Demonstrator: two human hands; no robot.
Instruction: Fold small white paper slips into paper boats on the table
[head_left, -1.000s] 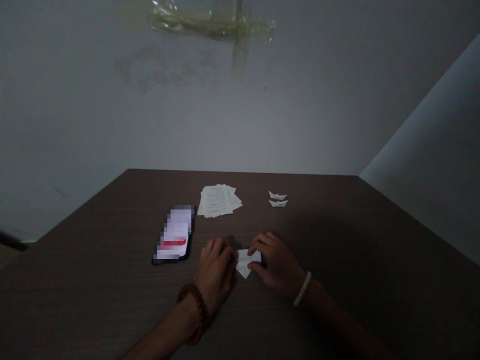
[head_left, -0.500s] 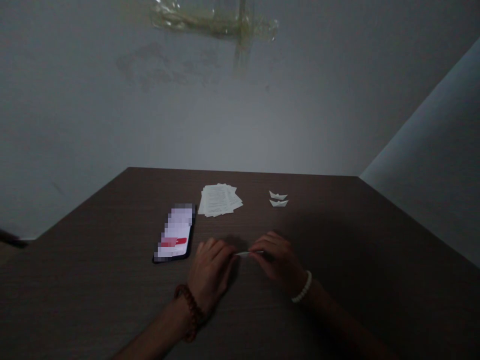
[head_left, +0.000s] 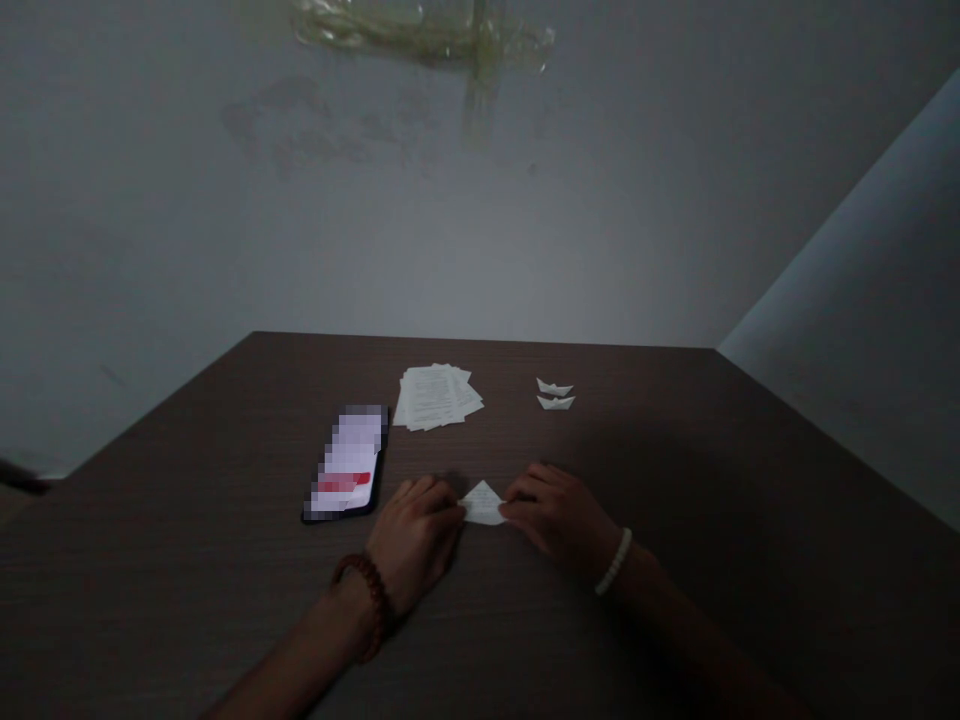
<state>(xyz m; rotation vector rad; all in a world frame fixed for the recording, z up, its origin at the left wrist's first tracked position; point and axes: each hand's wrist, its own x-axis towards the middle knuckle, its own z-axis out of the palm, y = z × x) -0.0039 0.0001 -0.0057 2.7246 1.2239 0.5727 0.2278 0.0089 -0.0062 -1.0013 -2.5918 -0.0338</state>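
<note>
Presently, item one: folded paper (head_left: 482, 504), white, triangular, lying on the dark wooden desk (head_left: 675, 620) between the two hands. Its apex points away from the person, toward the far edge; its long axis runs left to right, from one hand to the other.

Item two: left hand (head_left: 412, 535), fingers curled narrow, fingertips pinching the left corner of the folded paper. A brown bead bracelet (head_left: 364, 600) sits on its wrist.

Item three: right hand (head_left: 559, 515), fingers likewise drawn close, pinching the right corner of the same piece. A white bead bracelet (head_left: 615, 562) sits on its wrist.

Item four: phone (head_left: 347, 463), screen lit, flat on the desk just beyond and to the left of the left hand, apart from it.

Item five: stack of printed sheets (head_left: 436, 396), loosely fanned, well beyond the left hand, past the phone's far end.

Item six: two small paper boats (head_left: 555, 394), side by side, well beyond the right hand.

Containers: none catalogued. Lighting dim; print on the sheets is too small to read.
</note>
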